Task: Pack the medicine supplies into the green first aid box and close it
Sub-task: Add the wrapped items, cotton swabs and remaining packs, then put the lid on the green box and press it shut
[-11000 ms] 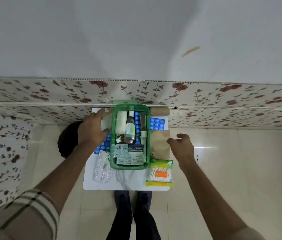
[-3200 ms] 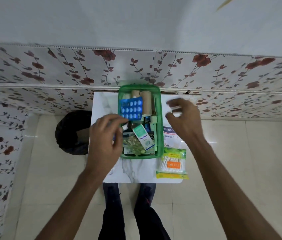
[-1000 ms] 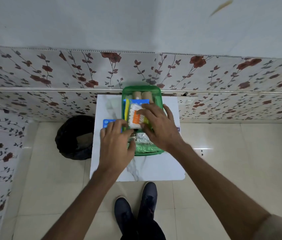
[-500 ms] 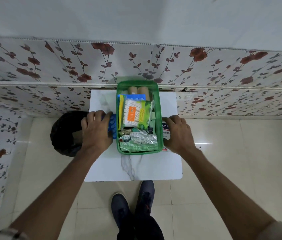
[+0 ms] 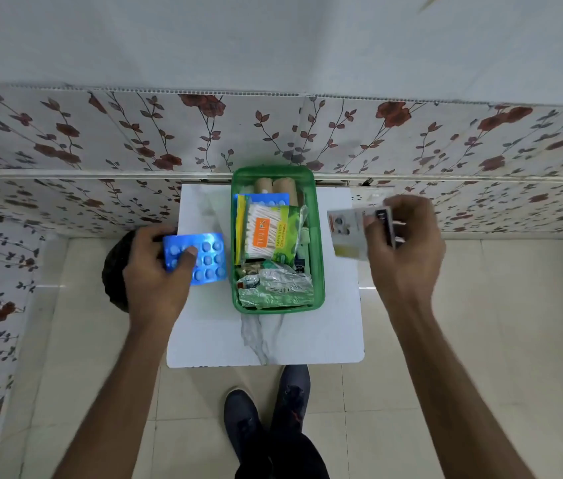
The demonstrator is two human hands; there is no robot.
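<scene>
The green first aid box [image 5: 318, 271] stands open on the small white marble table [image 5: 263, 337], filled with a cotton swab pack [image 5: 266, 233], a blue blister strip [image 5: 266, 199], two tan bandage rolls [image 5: 275, 187] and a silver foil strip [image 5: 275, 288]. My left hand [image 5: 154, 271] holds a blue blister pack [image 5: 206, 257] just left of the box, above the table. My right hand [image 5: 404, 243] holds a white bandage packet [image 5: 347, 233] raised to the right of the box. No lid is in view.
The table stands against a floral-patterned wall [image 5: 100, 140]. A black bin [image 5: 114, 271] sits on the floor left of the table, partly behind my left hand. My shoes [image 5: 266, 409] are on the tiled floor below the table's front edge.
Both hands have lifted their items off the table: the left has raised the blue blister pack beside the box, the right has picked up the white packet and moved it up and right.
</scene>
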